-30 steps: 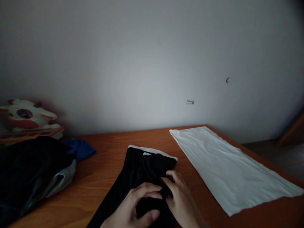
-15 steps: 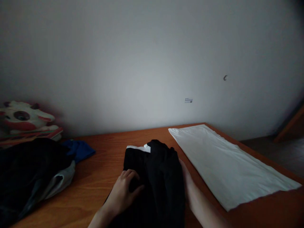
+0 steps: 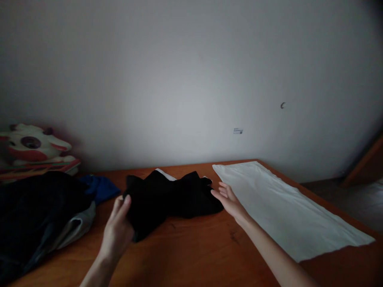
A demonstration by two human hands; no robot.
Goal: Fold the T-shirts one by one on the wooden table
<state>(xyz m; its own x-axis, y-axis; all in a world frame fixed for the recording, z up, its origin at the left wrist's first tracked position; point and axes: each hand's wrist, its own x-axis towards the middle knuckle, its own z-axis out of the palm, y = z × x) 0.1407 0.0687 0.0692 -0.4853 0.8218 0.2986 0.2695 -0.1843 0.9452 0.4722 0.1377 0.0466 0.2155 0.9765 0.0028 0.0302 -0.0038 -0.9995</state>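
Folds indistinct, bunched black fabric garment with white edging, left hand pinching one end, right hand opposite, its grip indeterminable

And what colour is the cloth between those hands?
The cloth is black, with some white at its far edge; see the head view.

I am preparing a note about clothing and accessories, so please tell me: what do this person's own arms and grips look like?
The left forearm and right forearm are slim, with no sleeve in view. The left grip and right grip wear no gloves. No watch or bracelet shows.
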